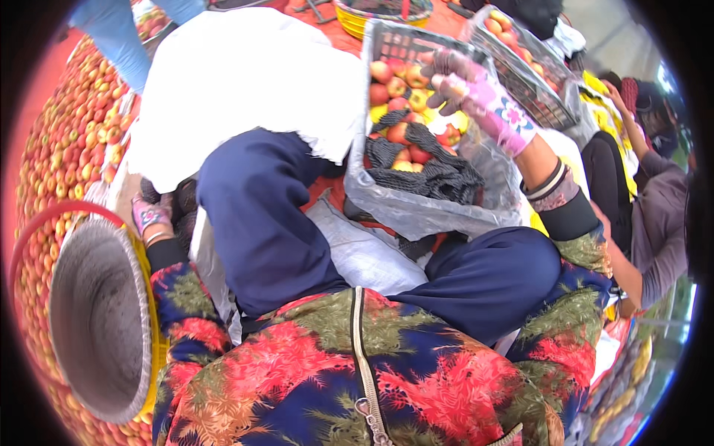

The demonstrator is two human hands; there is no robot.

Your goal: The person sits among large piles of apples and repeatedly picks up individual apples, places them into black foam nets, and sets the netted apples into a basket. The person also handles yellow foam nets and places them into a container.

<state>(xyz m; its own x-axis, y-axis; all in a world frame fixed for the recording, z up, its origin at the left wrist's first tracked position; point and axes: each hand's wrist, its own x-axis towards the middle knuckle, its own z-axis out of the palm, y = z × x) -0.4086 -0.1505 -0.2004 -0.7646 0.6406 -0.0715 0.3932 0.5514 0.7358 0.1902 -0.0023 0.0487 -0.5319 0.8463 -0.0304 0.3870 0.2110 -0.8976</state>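
My right hand (pixel 480 97), in a pink patterned glove, is raised over the far right part of a plastic crate (pixel 358 97). Its fingers are apart and slightly curled, with nothing seen between them. Inside the lined crate lie red and yellow apples (pixel 396 88), and black foam netting (pixel 424 182) covers some at the near end. At the left, my left hand (pixel 152 213), gloved alike, is down against a bunch of black netting (pixel 184 204) beside my knee. Its fingers are partly hidden there, so their grip does not show.
A big heap of apples (pixel 74 141) spreads along the left. A grey-lined yellow basket with a red handle (pixel 100 320) stands near left. White cloth (pixel 238 82) lies over my left knee. Another apple crate (pixel 520 70) stands beyond; a person (pixel 662 201) sits at right.
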